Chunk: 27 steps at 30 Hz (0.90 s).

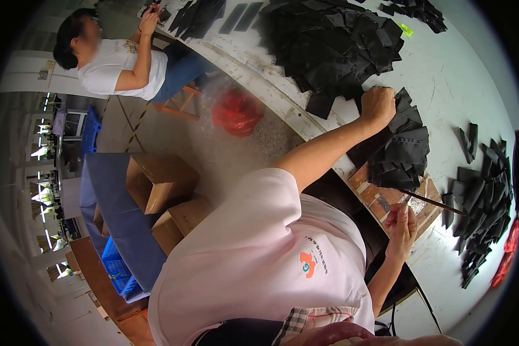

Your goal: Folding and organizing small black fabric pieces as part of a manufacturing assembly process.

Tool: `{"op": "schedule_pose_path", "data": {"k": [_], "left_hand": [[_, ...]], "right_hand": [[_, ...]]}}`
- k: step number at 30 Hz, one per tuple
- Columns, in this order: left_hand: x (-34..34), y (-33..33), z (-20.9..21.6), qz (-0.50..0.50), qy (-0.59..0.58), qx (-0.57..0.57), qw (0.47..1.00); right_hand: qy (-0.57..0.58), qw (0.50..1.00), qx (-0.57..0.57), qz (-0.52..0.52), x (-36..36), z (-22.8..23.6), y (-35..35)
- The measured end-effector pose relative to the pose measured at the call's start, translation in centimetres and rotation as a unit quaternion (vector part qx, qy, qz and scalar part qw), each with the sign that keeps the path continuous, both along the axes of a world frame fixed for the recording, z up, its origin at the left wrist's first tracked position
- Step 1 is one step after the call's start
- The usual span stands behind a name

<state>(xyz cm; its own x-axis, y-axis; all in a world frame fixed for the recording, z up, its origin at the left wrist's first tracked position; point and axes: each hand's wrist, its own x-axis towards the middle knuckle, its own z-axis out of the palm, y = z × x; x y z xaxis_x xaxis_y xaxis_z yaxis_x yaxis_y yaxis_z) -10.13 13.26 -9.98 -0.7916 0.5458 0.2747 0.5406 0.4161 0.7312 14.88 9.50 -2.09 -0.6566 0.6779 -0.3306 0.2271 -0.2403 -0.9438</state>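
My left hand (378, 108) is closed in a fist at the left edge of a stack of flat black pieces (400, 154). Whatever its fingers grip is hidden. My right hand (402, 229) has its thumb and fingertips pinched together beside a worn wooden board (370, 191). Anything between those fingertips is too small to name. The black stack lies partly over the board, its pieces overlapping. A thin dark strip (435, 202) extends from the lower end of the stack toward the right, just beyond my right fingertips.
Black pieces form a large heap (334, 49) at the far side of the white table (452, 95) and another pile (485, 199) at right. A red bag (236, 112) sits on the floor. Left are cardboard boxes (164, 181) and a blue crate (116, 268). A person (121, 69) works far left.
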Motion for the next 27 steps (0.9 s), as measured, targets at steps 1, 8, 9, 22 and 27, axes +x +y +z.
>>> {"op": "schedule_pose_path", "data": {"k": [1,8,9,22,27], "left_hand": [[-0.1,-0.2,0.5,0.001,0.000,-0.001,1.000],[-1.0,-1.5,3.8,0.015,0.122,0.101,0.987],[-1.2,-1.7,4.0,0.001,0.124,0.113,0.986],[-0.5,-3.2,5.2,-0.005,0.100,0.164,0.981],[1.6,-4.7,6.9,-0.077,-0.084,0.233,0.966]], "right_hand": [[-0.003,1.000,-0.003,-0.007,0.1,-0.1,-0.1],[-0.008,0.999,0.036,0.033,-1.2,0.2,0.0],[-0.009,0.999,0.032,0.024,-1.4,0.3,-0.1],[-0.008,0.999,0.038,0.026,-1.5,0.6,0.1],[-0.004,0.996,0.083,0.006,-1.5,1.3,0.0]]}}
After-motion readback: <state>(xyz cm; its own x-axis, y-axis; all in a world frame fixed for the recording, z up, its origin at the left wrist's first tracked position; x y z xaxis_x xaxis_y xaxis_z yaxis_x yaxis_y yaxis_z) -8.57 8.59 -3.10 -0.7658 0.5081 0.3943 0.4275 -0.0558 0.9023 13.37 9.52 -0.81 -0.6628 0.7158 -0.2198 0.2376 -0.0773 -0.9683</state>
